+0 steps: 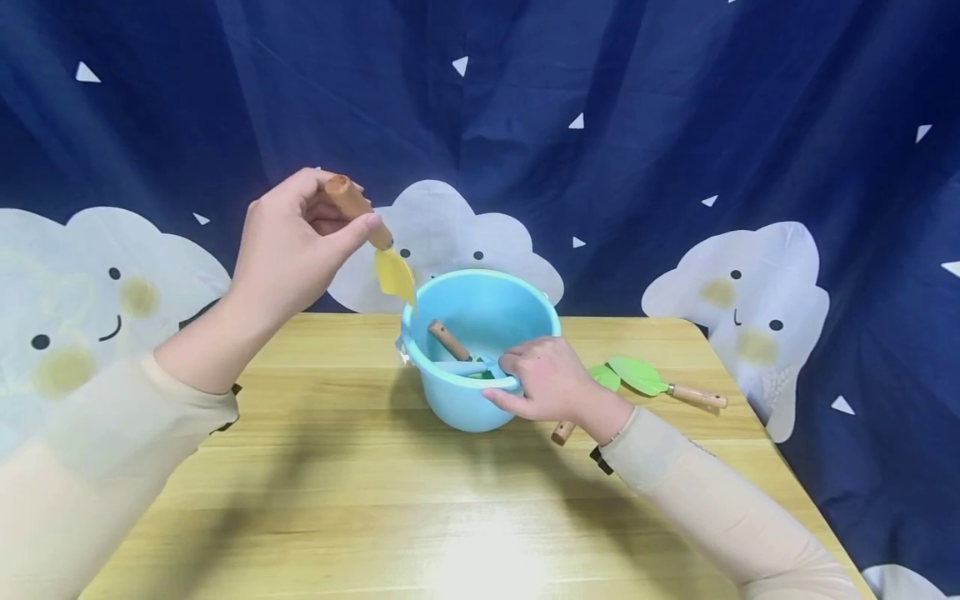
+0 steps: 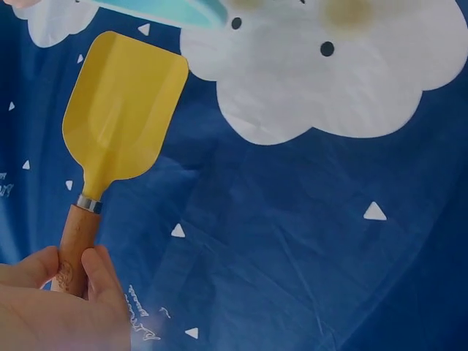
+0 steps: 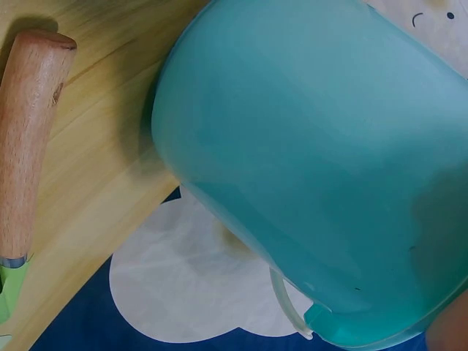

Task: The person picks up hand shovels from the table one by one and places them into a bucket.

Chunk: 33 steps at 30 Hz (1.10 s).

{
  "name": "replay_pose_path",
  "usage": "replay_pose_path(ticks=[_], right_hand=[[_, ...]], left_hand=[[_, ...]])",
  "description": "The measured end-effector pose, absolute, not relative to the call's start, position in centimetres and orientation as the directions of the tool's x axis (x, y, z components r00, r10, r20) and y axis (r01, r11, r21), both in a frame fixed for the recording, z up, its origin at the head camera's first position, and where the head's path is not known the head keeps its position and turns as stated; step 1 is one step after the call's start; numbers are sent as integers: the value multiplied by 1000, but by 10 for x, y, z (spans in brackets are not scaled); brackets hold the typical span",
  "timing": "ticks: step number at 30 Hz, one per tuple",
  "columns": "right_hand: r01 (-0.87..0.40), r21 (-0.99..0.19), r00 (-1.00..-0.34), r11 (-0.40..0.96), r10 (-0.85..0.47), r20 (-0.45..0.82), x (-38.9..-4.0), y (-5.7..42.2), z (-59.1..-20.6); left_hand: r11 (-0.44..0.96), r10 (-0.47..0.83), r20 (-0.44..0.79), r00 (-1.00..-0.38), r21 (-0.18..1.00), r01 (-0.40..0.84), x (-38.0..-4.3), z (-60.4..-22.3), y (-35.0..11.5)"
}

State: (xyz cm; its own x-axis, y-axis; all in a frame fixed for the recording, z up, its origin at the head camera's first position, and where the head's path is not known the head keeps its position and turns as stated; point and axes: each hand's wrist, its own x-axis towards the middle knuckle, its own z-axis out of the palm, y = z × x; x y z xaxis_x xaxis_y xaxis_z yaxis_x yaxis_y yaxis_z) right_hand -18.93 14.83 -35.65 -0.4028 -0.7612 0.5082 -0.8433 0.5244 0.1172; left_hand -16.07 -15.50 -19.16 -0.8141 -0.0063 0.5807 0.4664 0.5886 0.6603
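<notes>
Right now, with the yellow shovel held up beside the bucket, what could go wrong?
The yellow shovel, pinched in the left hand, could bump the bucket; its blade looks close to the rim. It might also snag on the wooden handle inside. And if the right hand, gripping the rim, pulls down, the bucket could tip.

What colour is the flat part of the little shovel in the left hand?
Plain yellow; it shows best in the left wrist view.
</notes>
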Motion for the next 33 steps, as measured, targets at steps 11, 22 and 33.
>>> replay_pose_path(ticks=[11, 22, 33], right_hand=[[-850, 113, -390, 514, -761, 518, -189, 148, -358], [-851, 115, -385, 513, -757, 527, -187, 148, -359], [-851, 120, -380, 511, -757, 532, -187, 148, -357]], left_hand=[[520, 8, 564, -826, 703, 485, -168, -207, -136], [406, 36, 529, -848, 767, 496, -176, -231, -116], [284, 73, 467, -881, 837, 468, -184, -263, -104]])
